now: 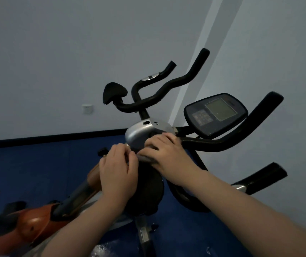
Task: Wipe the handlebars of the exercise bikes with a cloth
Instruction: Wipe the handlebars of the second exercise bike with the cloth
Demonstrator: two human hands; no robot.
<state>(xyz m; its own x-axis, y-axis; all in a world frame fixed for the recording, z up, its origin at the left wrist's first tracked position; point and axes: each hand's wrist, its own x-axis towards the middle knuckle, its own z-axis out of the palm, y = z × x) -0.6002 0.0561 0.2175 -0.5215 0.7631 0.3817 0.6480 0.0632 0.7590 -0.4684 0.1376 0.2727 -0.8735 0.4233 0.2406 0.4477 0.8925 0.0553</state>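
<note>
A: Count of bikes?

B: Two for certain; near one with black handlebars point(222, 143) and a console point(216, 114) tilted above them; far one behind, black handlebars point(167, 88) curving up toward the pale wall point(55, 52); possibly a third at lower left, orange frame point(37, 219), too cropped to call.

A: Hands?

B: Two, both bare; left hand point(117, 175) curled over the dark rounded housing point(146, 191) at centre, fingers bent inward; right hand point(167, 154) just beside it, fingers folded down on the near bar where it meets the silver hub point(141, 134).

A: Cloth?

B: One, barely showing; small grey fold point(144, 158) pinched between the two hands, under the right fingers and against the left fingertips; both hands closed on it, as far as visible; colour dull grey, texture lost in dim light.

A: Bar condition?

B: Near bars matte black, padded-looking, ends angled upward at right; one lower grip point(260, 177) with a silver band; blue floor point(37, 164) below.
</note>
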